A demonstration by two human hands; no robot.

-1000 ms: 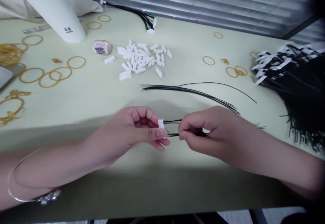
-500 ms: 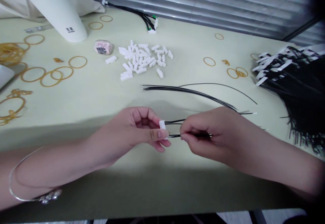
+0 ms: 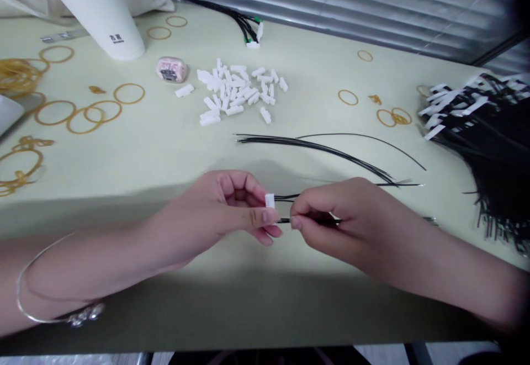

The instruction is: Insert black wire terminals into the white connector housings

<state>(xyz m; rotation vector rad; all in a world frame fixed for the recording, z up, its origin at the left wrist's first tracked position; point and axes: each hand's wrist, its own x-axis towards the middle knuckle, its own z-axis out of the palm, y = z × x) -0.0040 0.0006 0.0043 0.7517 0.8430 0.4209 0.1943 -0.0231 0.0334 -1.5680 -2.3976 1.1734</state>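
Observation:
Between the thumb and fingers of my left hand [image 3: 232, 205] is a small white connector housing [image 3: 270, 201], partly hidden by the thumb. Thin black wires [image 3: 285, 197] run from its right side toward my right hand [image 3: 335, 213]. My right hand is closed in a pinch on a black wire [image 3: 284, 221] close to the housing; the wire's tip at the housing is hidden by my left thumb. Just beyond both hands, a loose bundle of black wires [image 3: 314, 147] lies on the table. A pile of white connector housings [image 3: 236, 89] sits farther back.
Finished-looking black wire harnesses [image 3: 488, 133] are heaped at the right. Rubber bands [image 3: 56, 113] are scattered at left, with a white cup [image 3: 116, 22] behind them. A small pink case [image 3: 171, 70] and a wired harness [image 3: 232, 20] lie near the blinds [image 3: 331, 6].
My right hand has come slightly closer to the connector housing, so less wire shows between the hands. The whole view has shifted a little.

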